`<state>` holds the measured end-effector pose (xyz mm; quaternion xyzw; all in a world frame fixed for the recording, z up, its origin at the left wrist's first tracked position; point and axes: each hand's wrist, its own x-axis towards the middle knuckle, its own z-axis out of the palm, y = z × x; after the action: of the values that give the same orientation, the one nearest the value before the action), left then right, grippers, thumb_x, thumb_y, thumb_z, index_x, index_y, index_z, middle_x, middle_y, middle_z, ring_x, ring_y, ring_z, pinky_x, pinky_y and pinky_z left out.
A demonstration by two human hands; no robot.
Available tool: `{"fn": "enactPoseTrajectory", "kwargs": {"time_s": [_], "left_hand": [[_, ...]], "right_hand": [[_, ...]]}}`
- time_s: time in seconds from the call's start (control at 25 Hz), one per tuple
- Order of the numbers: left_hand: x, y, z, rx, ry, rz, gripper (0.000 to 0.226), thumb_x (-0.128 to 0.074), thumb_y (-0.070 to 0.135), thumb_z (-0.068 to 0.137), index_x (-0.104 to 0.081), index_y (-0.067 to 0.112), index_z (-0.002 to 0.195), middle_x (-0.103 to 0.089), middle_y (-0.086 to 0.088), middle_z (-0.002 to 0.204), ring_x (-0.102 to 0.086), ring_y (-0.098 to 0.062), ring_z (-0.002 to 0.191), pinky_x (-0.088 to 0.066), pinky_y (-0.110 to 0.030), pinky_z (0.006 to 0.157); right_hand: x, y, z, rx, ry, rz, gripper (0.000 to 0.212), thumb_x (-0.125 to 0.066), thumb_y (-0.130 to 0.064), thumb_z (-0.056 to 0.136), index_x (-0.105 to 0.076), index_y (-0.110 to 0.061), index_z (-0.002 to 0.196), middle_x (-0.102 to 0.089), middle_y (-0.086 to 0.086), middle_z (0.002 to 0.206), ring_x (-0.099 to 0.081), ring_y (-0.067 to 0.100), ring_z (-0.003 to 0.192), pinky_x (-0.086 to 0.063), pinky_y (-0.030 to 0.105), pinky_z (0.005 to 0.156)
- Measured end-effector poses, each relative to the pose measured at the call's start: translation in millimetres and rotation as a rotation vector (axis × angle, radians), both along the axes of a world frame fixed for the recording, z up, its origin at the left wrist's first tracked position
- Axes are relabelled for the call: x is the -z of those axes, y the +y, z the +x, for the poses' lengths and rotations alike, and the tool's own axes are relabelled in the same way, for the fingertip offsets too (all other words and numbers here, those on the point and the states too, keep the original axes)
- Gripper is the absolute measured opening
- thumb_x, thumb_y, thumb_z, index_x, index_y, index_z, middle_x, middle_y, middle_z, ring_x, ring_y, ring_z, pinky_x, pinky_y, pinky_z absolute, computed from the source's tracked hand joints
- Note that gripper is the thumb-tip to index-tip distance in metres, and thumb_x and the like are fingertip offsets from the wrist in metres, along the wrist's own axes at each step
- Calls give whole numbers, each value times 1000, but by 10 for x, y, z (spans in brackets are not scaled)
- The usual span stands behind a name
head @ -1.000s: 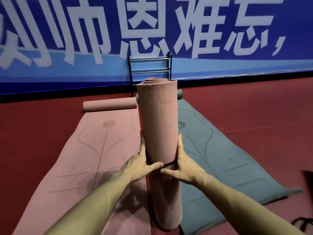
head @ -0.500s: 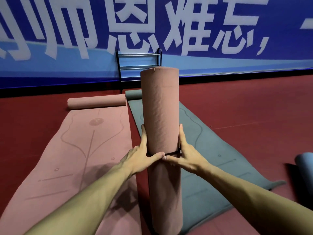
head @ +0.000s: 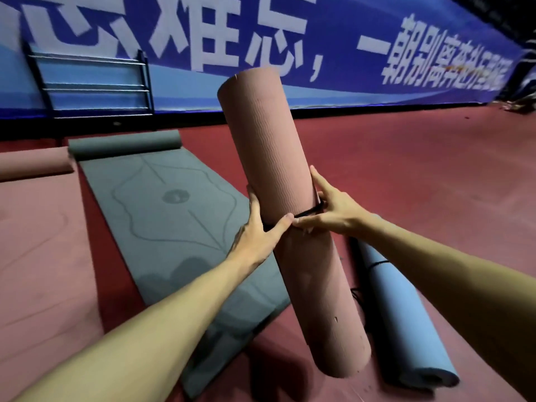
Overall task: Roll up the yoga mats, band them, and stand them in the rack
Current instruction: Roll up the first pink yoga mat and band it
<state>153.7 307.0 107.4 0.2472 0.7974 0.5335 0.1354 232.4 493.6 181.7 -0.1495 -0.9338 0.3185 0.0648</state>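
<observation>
Head view: left hand [head: 258, 236] and right hand [head: 333, 210], each grip holding a tilted rolled pink mat [head: 269, 146]; grey mat [head: 174, 204] centre left, blue roll [head: 406, 314] lower right, rack [head: 95, 85] upper left.

Tilted pink rolled mat [head: 269, 146], black band [head: 307, 211] at mid, L hand [head: 258, 230] + R hand [head: 330, 210] around it

A long blue banner [head: 333, 24] with white characters lines the wall above dark red floor [head: 420, 169].

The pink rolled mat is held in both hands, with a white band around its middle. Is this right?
No. The head view shows the band is black, not white; the pink rolled mat is held by left hand and right hand.
</observation>
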Motion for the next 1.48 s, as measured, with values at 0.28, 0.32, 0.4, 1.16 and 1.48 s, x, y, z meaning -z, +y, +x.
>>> {"fn": "enactPoseTrajectory", "kwargs": {"time_s": [0.28, 0.32, 0.4, 1.16, 1.48], "left_hand": [[385, 1137, 374, 202, -44, 20, 96, -53, 79, 85, 17, 63, 149, -46, 2, 157, -48, -30, 139, -40, -38, 110], [474, 1307, 458, 226, -47, 23, 92, -51, 79, 86, 18, 66, 146, -48, 2, 155, -50, -30, 138, -41, -39, 111], [655, 1637, 626, 273, -82, 36, 88, -50, 77, 88, 16, 68, 145, -46, 3, 157, -47, -29, 140, -41, -41, 113], [1739, 3585, 2382, 721, -297, -31, 81, -48, 35, 105, 14, 55, 153, -36, -19, 159, -40, -36, 142, -33, -45, 117], [2189, 3704, 2237, 749, -191, -77, 85, -47, 36, 105, 24, 61, 146, -16, -8, 169, -27, -30, 152, -26, -43, 122]], "right_hand": [[468, 996, 701, 234, -41, -136, 128, -89, -52, 69, 1, -49, 159, -58, -1, 144, -65, 14, 119, -55, 30, 96], [550, 1130, 817, 266, -51, -148, 127, -89, -53, 68, 1, -51, 158, -56, -2, 147, -60, 16, 126, -53, 33, 101], [711, 1388, 1047, 336, -77, -157, 129, -88, -61, 61, 0, -55, 156, -54, -4, 149, -57, 17, 130, -49, 36, 107], [1551, 2716, 2759, 749, -394, 153, 112, -74, -61, 82, 3, -43, 161, -57, 12, 145, -57, 37, 125, -49, 40, 95], [1990, 2679, 2402, 733, -454, 423, 90, -56, -66, 88, -8, -43, 160, -51, 7, 146, -50, 38, 127, -46, 46, 99]]}}
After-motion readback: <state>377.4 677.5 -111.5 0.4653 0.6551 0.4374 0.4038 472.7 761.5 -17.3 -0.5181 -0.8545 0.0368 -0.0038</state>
